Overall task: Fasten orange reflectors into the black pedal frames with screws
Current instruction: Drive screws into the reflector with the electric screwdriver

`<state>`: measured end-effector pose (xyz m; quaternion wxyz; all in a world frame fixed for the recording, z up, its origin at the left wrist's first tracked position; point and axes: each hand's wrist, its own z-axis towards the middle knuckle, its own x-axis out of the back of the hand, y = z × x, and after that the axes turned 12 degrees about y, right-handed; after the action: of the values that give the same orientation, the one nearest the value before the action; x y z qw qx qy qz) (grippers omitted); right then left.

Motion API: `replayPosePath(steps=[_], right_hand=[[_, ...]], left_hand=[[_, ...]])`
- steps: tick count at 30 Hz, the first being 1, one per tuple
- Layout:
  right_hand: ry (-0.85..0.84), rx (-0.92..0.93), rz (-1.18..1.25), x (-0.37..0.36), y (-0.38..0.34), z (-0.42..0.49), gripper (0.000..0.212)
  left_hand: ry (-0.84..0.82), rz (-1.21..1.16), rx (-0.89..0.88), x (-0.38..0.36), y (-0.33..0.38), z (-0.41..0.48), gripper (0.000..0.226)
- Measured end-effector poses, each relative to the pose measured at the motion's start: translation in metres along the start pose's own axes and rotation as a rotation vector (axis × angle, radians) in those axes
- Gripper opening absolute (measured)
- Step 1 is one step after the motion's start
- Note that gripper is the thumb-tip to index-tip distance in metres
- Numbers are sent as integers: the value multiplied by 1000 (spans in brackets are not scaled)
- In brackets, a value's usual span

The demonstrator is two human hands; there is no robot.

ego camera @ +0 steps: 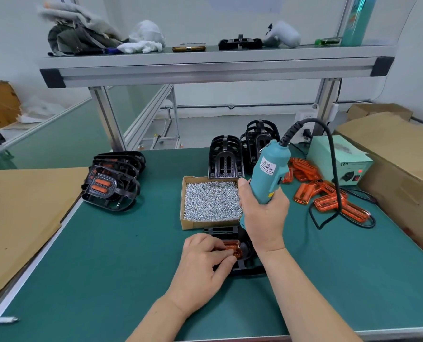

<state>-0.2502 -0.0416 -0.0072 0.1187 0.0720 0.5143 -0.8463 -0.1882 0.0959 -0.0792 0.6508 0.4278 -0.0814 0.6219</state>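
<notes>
Fingers of the left hand (203, 262) curl down and pinch the orange reflector (232, 246), which sits in a black pedal frame (245, 265) at lower centre of the frame on the green bench (106, 272). Just above, the right hand (263, 215) wraps tightly round a teal screwdriver (267, 174), tip pointing down at the frame. Behind lies an open box of screws (211, 201). Empty frames (226, 159) stand further back, loose reflectors (328, 196) lie at right, and finished pedals (114, 181) are stacked at left.
</notes>
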Motion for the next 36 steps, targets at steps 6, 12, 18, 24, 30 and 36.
replayPosePath(steps=[6,12,18,24,30,36], right_hand=[[-17,-69,9,0,3,4,43],[-104,-108,89,4,-6,2,39],[-112,-129,186,14,-13,4,17],[-118,-121,268,18,-23,8,16],[95,-196,332,19,-35,30,21],[309,-394,313,29,-19,27,21]], left_hand=[[11,23,-3,-1,2,-1,30],[9,13,9,0,2,0,30],[51,19,-23,0,1,1,27],[5,31,-37,3,1,5,25],[-37,26,65,15,-2,54,34],[-294,451,231,10,-33,132,25]])
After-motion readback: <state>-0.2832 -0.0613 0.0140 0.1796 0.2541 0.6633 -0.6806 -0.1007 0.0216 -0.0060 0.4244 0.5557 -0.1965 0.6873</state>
